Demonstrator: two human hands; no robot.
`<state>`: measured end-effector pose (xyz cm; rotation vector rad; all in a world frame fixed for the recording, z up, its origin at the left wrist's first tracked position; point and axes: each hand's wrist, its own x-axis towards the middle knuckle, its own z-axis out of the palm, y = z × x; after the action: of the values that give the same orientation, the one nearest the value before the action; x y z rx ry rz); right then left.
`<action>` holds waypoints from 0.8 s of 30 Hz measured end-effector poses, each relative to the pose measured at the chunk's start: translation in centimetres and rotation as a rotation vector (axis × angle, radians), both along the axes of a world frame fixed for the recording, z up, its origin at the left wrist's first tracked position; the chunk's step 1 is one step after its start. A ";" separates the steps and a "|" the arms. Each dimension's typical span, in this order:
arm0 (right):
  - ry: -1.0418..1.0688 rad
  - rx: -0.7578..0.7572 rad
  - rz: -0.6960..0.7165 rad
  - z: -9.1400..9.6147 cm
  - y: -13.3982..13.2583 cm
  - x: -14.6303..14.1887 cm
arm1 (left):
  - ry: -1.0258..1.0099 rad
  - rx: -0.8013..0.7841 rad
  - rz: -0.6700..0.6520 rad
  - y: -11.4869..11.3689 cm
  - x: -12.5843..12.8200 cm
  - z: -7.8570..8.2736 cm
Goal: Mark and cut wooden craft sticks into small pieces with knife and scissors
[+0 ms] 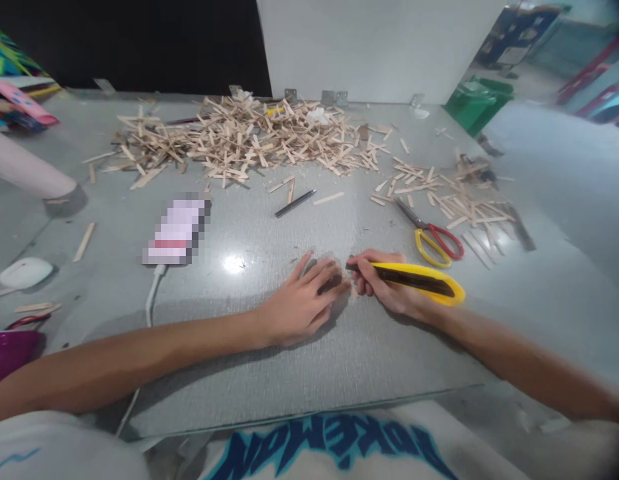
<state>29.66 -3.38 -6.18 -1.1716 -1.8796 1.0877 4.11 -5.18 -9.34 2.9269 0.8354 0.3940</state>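
Note:
In my right hand is a yellow and black box cutter, its dark front end pointing left toward my other hand. The fingers of that hand are wrapped round the cutter. My left hand lies on the glass-like tabletop with its fingers spread. Its fingertips come close to the cutter's tip, beside small pale wood scraps. Whether a piece lies under those fingertips is hidden. Scissors with one yellow and one red handle rest just beyond my right hand.
A big heap of thin wooden sticks covers the back, with a smaller pile at right. A pen lies mid-table. A blurred-out phone with a white cable is at left. A green bin stands beyond the table.

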 end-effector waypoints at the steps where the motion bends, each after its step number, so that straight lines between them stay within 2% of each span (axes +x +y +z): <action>1: -0.026 -0.004 -0.005 0.4 0.0 -0.1 | -0.004 -0.008 0.000 0.0 0.0 0.0; 4: -0.116 0.055 0.014 1.9 0.0 -0.4 | -0.010 -0.029 -0.002 0.2 0.0 0.1; 7: -0.109 0.061 -0.041 2.3 0.0 -0.7 | -0.001 -0.021 -0.008 0.3 0.3 0.4; 9: -0.081 0.044 -0.067 2.0 0.2 -0.8 | 0.009 0.000 -0.013 0.3 0.4 0.5; 13: -0.100 0.040 -0.011 0.9 0.5 -0.6 | 0.008 0.024 -0.009 0.2 0.6 0.4; 18: -0.141 0.066 0.012 0.5 0.7 -0.3 | 0.018 -0.010 -0.017 0.2 0.5 0.2; 24: -0.190 0.144 -0.040 -0.3 0.7 0.0 | 0.019 -0.006 -0.030 0.0 0.5 0.3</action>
<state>29.66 -2.68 -6.44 -1.2599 -2.0324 0.8281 4.59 -5.13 -9.00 2.9387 0.7926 0.3618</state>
